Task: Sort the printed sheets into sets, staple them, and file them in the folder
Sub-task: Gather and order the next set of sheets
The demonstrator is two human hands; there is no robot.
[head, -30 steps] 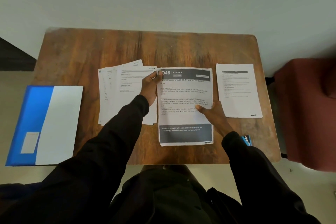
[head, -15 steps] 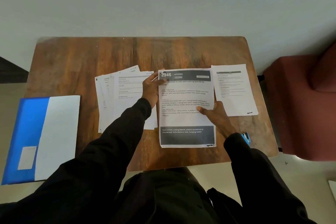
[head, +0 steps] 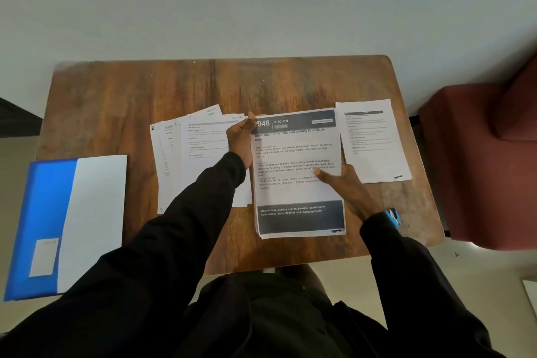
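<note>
Fingers of left hand and right hand pinch kitchen sheet edges.

Your left hand reaches forward and pinches the far left corner of the printed sheet, thumb on top. Your right hand holds the sheet's right edge, its thumb laid flat across the page.

— What can't be made out?
— The blue stapler is mostly hidden behind the right sleeve. The thumb of the left hand covers the first digit on the kitchen sheet.
— And the other pages?
— Print on the right sheet is too small to read; the left sleeve hides part of the fanned pile.
</note>
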